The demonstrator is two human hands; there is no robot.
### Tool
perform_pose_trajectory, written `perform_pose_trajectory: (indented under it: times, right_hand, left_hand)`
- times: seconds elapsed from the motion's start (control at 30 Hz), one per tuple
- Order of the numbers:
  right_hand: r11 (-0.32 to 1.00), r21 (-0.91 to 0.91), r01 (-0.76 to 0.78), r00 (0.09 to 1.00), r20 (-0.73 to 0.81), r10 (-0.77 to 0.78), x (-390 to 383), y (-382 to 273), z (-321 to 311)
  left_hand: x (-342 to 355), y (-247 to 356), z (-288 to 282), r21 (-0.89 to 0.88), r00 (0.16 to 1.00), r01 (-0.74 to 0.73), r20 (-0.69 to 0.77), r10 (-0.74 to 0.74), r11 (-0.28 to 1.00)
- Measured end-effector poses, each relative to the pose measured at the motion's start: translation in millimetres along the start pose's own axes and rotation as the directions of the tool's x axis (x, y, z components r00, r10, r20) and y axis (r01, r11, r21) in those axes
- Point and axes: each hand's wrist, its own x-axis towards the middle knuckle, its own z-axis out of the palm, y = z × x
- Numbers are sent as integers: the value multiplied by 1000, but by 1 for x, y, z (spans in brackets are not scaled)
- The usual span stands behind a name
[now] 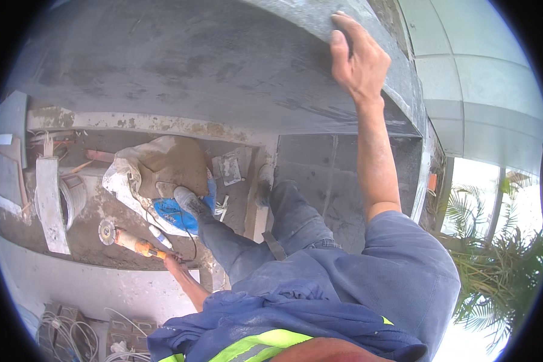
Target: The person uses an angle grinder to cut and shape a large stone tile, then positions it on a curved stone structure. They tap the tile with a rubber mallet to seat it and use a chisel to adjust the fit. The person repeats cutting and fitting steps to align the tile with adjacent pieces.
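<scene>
My left hand (pixel 174 263), low on the left, is closed around the rear handle of an orange and white angle grinder (pixel 134 243). A round cutting disc (pixel 107 232) sits at the tool's far end, away from my body. Raised at the upper right, my right hand (pixel 363 66) has its fingers stretched out and holds nothing. Its fingertips are at the top edge of a grey slab-faced wall (pixel 392 54); whether they press on it I cannot tell. A dark cord (pixel 193 244) curves near the grinder's handle.
One foot is by a white and blue sack (pixel 178 214) with a grey-brown heap (pixel 178 166). A small white bottle (pixel 160 236) lies near the grinder. Left are a long board (pixel 51 205), a coil (pixel 73 199) and slabs (pixel 9 175). Plants (pixel 489 259) stand right.
</scene>
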Motion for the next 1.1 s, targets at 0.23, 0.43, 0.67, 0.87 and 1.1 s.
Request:
perform_pose_trajectory:
  times: [0.23,0.43,0.67,0.87,1.1]
  right_hand:
    - [548,793,-265,939,83,334,-74,-114,-99]
    - [-93,725,-682,726,655,-210,-146,-215,-164]
    - [-557,724,-408,735,622,270,-108,-145,-237]
    - [-559,737,-380,658,640,397,-149,16,-254]
    - [-824,478,-303,651,735,188,-191,21,-267]
  left_hand:
    - [-308,90,87,199,907,-419,142,397,886]
    - [-550,147,164,263,749,-657,330,575,706]
    - [-668,125,301,217,174,-975,624,762,46]
    - [-715,135,395,62,64,-793,998,-19,606]
    - [-734,150,562,104,-2,-498,993,-121,861]
